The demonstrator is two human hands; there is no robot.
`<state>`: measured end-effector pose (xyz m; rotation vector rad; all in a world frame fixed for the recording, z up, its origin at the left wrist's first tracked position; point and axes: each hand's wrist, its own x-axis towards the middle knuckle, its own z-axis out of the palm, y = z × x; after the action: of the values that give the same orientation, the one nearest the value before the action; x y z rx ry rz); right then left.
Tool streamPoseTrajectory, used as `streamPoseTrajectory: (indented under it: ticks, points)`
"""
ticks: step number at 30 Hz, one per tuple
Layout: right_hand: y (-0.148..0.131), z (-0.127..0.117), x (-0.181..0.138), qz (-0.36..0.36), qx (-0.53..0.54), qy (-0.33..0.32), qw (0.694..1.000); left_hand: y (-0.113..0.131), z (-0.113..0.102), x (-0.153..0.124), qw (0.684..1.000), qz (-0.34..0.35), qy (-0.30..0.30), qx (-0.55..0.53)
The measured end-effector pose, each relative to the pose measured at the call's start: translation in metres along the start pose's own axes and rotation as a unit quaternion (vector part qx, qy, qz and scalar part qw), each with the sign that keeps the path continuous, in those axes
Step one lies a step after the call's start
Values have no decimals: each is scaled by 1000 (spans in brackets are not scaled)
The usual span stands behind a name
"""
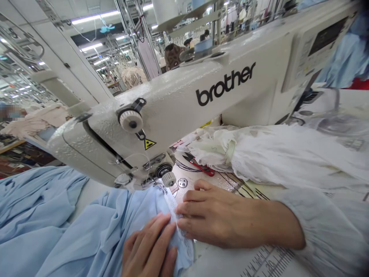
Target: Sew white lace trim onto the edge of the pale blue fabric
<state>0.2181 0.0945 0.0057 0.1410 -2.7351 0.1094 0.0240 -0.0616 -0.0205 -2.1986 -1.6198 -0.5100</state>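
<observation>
Light blue fabric (pixel 115 227) with a white lace trim (pixel 172 202) along its right edge lies under the needle area of a white sewing machine (pixel 173 104). My left hand (pixel 151 246) rests on the fabric, fingers stretched out beside the lace and thumb partly hidden below. From the right, my right hand (pixel 221 217) reaches the trim. Its index finger and thumb are pressed together at the lace edge, while the other fingers curl over the machine bed. The fingertips of both hands nearly meet.
Red-handled thread snips (pixel 198 164) lie behind my right hand. White gathered fabric (pixel 265 154) is heaped at the right, under the machine arm. A printed ruler scale (pixel 269 263) marks the table front. More blue fabric (pixel 34 204) spreads leftward.
</observation>
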Motion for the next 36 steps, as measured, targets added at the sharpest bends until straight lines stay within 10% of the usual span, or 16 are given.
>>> streamPoseTrajectory:
  ticks: [15,36]
  points:
    - [5,1,10,81,40,-18,996,-23,-4,24,997,40,-34,64]
    - [-2,2,1,-6,-11,18,1000,-2,-11,8,999,27,-30,-32]
